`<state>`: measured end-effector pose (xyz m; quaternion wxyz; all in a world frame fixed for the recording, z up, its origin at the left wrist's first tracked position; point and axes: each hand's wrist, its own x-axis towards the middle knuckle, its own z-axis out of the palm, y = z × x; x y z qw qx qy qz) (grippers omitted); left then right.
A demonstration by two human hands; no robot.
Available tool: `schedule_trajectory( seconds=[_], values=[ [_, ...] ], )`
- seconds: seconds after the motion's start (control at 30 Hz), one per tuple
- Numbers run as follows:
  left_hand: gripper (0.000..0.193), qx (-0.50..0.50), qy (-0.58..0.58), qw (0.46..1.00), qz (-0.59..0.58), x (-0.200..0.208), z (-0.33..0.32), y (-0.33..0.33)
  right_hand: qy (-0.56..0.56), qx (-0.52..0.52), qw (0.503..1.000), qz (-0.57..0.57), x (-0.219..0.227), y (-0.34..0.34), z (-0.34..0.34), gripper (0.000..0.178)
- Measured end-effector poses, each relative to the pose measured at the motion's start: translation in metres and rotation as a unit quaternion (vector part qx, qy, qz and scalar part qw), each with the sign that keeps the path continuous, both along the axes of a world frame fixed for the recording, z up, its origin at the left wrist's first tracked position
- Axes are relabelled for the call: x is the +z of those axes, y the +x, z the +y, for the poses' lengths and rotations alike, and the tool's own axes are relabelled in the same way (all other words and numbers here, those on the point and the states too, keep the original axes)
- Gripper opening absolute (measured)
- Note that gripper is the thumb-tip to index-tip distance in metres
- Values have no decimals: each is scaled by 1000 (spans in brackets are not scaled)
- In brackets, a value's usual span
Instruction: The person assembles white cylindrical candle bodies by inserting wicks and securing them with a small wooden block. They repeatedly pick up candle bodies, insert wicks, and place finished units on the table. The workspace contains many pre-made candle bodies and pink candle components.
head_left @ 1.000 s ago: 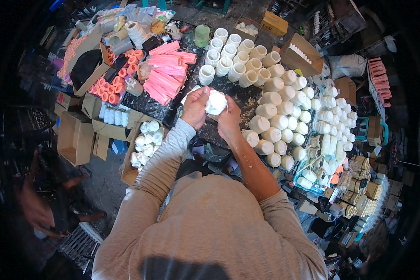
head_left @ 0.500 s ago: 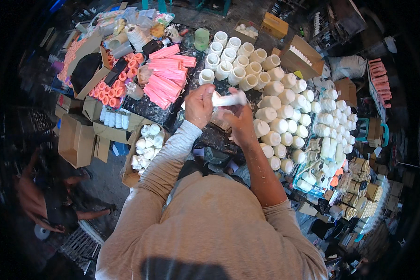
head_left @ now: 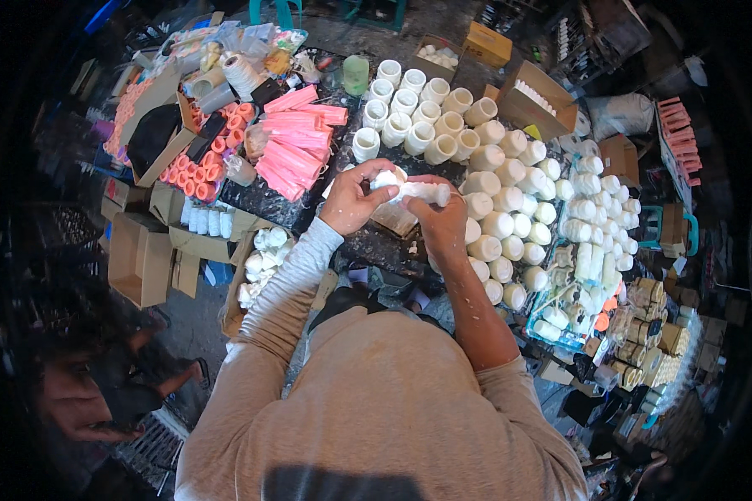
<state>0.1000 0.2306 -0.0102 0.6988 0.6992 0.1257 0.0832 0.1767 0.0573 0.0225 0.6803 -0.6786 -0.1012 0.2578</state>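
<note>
- left hand point(head_left: 355, 200): grip holds white bundle point(head_left: 426, 193)
- right hand point(head_left: 444, 220): grip holds white bundle's three o'clock end
- pink sticks point(head_left: 297, 150) at hands' ten o'clock, white cups point(head_left: 428, 113) at one

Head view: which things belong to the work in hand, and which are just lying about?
Seemingly in use:
white piece, held by left hand and right hand
perhaps the similar white lumps in the carton

Probably just lying about:
pink strips
thread cone
yellow carton
white sack

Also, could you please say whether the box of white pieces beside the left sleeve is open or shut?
Open; the box shows white pieces through its uncovered top.
</note>
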Motion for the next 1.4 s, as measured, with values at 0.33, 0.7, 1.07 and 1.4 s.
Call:
schedule_trajectory(
  seconds=[0.33, 0.7, 1.07, 1.4],
  values=[
    [32, 22, 101, 994, -42, 5, -7, -7, 18, 26, 999, -9, 1, 2, -10, 33],
    [25, 25, 254, 964, -75, 36, -15, -15, -2, 56, 996, -67, 6, -4, -19, 34],
    [24, 100, 243, 960, -101, 42, -21, -21, 53, 47, 997, -33, 22, -14, -17, 38],
    [47, 35, 362, 920, -146, 46, -15, -32, 36, 36, 997, -63, 23, -20, -18, 37]
  ],
)
